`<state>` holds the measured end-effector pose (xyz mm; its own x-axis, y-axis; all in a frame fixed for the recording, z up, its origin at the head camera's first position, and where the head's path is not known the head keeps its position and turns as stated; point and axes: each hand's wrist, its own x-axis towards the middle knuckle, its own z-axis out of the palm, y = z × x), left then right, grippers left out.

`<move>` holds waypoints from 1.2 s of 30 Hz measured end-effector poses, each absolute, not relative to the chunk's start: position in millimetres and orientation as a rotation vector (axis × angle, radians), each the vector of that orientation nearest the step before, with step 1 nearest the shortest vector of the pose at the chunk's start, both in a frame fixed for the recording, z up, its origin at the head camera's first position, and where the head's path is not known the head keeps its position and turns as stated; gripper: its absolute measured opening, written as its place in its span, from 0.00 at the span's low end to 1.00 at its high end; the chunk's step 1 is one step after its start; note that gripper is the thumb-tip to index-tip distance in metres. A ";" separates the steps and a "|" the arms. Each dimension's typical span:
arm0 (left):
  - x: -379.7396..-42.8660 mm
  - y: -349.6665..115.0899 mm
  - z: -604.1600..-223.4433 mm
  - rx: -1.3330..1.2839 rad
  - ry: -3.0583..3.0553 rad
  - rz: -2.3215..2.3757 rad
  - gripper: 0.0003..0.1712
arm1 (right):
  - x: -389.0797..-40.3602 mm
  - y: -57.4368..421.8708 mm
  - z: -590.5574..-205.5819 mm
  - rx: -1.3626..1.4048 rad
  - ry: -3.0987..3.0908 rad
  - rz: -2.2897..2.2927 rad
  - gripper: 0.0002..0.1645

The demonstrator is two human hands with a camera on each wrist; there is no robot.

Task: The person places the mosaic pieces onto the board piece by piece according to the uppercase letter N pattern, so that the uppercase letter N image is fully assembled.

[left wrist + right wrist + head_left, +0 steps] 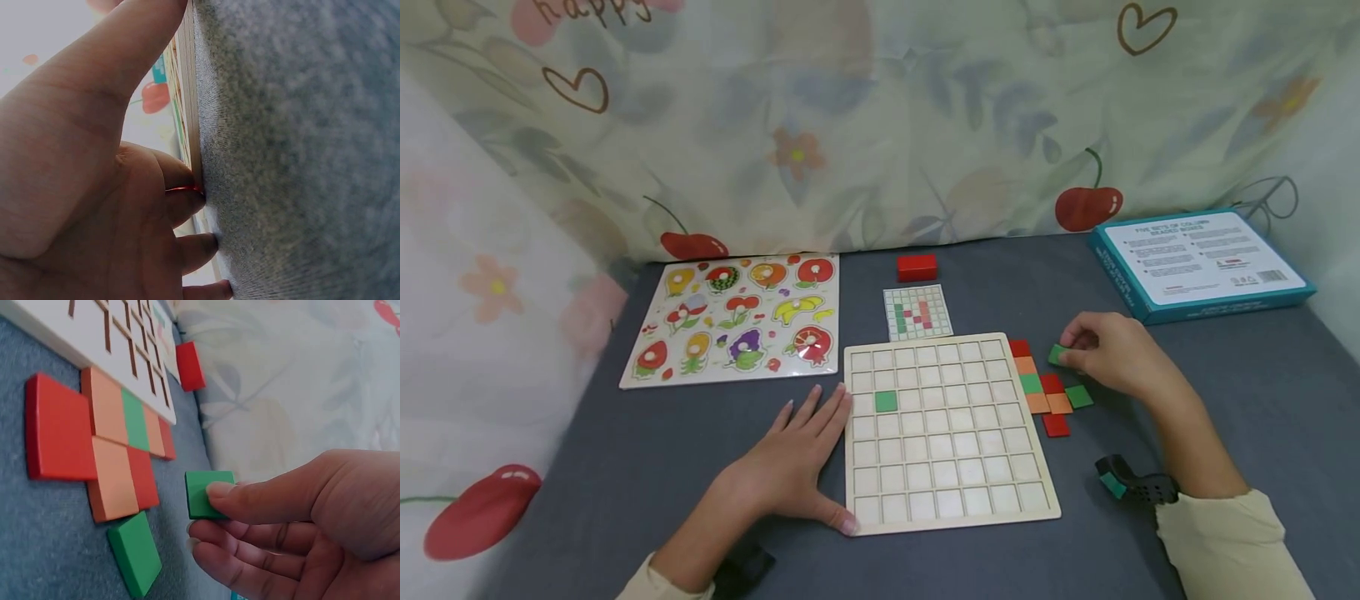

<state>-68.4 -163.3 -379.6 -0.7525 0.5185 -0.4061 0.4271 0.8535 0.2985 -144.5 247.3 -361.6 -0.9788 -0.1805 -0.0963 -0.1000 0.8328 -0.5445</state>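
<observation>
Nearest my head camera, the left hand (790,471) lies fingers spread against the left edge of the grid board (942,447). Right of that board, I see the right hand (1111,354) pinching a green tile (197,495). Beyond its far right corner, a teal box (1210,250) reads "FIVE SETS OF COLUMN BEADED BOXES"; behind, the cloth (880,125) says "happy".

"happy" on cloth (880,125), "FIVE SETS" on box (1210,262)
</observation>
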 end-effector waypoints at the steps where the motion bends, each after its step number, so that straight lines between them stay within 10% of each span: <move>1: -68.5 -163.0 -379.6 0.695 2.544 0.255 0.83 | -143.9 246.1 -360.9 -0.217 2.867 -0.854 0.07; 36: -68.4 -162.9 -382.5 0.693 2.554 0.256 0.83 | -124.7 138.2 -358.3 -0.572 2.607 -1.123 0.05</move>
<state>-68.4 -162.9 -382.5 -0.7576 0.5168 -0.3986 0.4272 0.8544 0.2957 -124.7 138.2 -358.3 -0.8931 -0.4445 -0.0683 -0.2558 0.6271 -0.7357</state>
